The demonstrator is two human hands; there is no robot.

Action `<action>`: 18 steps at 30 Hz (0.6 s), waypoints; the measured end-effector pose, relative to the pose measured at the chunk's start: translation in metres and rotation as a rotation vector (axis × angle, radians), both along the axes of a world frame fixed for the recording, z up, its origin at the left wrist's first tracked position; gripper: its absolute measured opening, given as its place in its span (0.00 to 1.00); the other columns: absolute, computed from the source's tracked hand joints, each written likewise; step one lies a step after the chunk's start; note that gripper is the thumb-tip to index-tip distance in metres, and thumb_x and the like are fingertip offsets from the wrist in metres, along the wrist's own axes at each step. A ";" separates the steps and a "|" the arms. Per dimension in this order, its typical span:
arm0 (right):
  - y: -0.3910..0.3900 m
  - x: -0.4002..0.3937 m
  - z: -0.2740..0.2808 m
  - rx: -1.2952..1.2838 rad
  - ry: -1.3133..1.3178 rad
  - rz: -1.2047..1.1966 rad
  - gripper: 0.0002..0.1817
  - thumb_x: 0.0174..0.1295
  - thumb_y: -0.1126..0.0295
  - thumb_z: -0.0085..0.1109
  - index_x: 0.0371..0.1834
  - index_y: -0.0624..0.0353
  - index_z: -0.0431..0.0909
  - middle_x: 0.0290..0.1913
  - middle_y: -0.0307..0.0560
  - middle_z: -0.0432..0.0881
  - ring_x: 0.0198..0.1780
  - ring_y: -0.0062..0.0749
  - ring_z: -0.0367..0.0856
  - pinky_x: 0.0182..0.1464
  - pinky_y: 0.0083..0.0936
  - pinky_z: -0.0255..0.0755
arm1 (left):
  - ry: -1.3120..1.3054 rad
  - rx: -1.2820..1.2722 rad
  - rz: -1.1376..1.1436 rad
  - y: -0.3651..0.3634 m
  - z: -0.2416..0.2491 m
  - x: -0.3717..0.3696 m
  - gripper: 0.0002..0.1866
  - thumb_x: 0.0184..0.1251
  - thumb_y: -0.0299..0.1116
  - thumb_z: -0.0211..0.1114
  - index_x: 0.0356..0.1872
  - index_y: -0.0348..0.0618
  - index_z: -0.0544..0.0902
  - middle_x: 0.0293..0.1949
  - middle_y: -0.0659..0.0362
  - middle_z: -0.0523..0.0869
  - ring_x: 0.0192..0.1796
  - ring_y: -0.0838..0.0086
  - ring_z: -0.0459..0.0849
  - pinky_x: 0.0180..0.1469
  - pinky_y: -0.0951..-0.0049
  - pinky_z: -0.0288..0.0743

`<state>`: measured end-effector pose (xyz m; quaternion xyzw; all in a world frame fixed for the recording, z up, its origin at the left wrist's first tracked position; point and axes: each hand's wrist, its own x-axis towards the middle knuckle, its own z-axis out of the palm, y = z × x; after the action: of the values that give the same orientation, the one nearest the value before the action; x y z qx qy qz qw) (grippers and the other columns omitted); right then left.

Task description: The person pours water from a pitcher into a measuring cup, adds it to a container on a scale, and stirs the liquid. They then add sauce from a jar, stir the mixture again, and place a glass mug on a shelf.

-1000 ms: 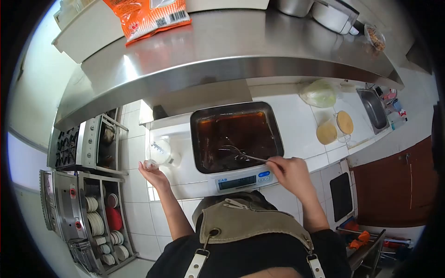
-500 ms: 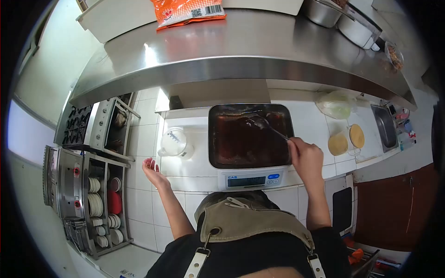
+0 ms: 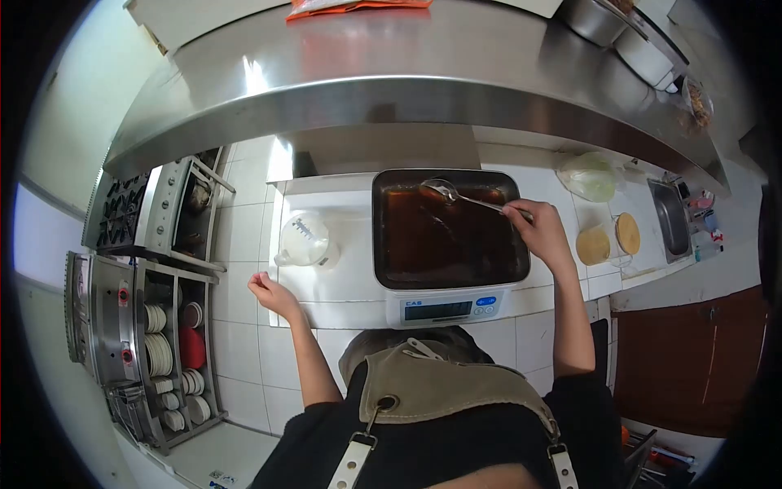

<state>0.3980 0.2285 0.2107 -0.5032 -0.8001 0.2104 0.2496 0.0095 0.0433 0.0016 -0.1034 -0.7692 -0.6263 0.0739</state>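
My right hand (image 3: 538,231) grips the handle of a metal spoon (image 3: 444,191). The spoon's bowl rests at the far side of a dark rectangular pan (image 3: 521,269), in dark reddish-brown liquid (image 3: 444,244). Beneath the pan is a white CAS scale (image 3: 497,298) with a display at its front; its digits are too small to read. Off to the left, my left hand (image 3: 275,295) hovers by the counter edge, fingers curled in and nothing visible in them. A clear plastic measuring jug (image 3: 305,240) stands between that hand and the pan.
A steel shelf (image 3: 342,61) spans the far side above the counter. To the right are a plastic bag (image 3: 588,177), a jar with a yellowish top (image 3: 593,245), a round lid (image 3: 628,234) and a sink (image 3: 671,216). A stove (image 3: 122,213) and plate rack (image 3: 175,359) stand left.
The spoon has moved to the far side of the pan and its handle lies flatter. My right hand has shifted farther away. The fingers of my left hand have curled in.
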 end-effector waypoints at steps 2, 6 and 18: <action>0.010 -0.009 -0.005 -0.100 0.031 0.101 0.11 0.60 0.66 0.58 0.35 0.63 0.83 0.33 0.55 0.83 0.36 0.48 0.82 0.42 0.31 0.75 | 0.031 0.005 0.011 0.005 0.002 -0.005 0.08 0.69 0.29 0.50 0.39 0.33 0.71 0.36 0.52 0.77 0.39 0.65 0.76 0.45 0.68 0.71; 0.019 -0.024 -0.006 -0.169 0.043 0.197 0.10 0.60 0.67 0.58 0.35 0.63 0.83 0.34 0.53 0.85 0.39 0.42 0.83 0.47 0.30 0.74 | 0.017 0.018 0.021 0.006 0.009 -0.003 0.06 0.68 0.27 0.50 0.38 0.33 0.71 0.35 0.51 0.78 0.37 0.65 0.77 0.44 0.68 0.72; 0.021 -0.015 0.002 -0.330 -0.017 0.458 0.10 0.60 0.67 0.59 0.37 0.61 0.83 0.34 0.48 0.85 0.37 0.34 0.82 0.45 0.26 0.72 | 0.059 0.050 0.002 0.007 0.002 -0.006 0.06 0.67 0.27 0.50 0.38 0.34 0.71 0.34 0.52 0.78 0.36 0.65 0.77 0.43 0.69 0.72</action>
<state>0.3834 0.2493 0.2125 -0.3451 -0.8498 0.3846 0.1035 0.0039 0.0498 0.0037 -0.1192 -0.7510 -0.6418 0.0998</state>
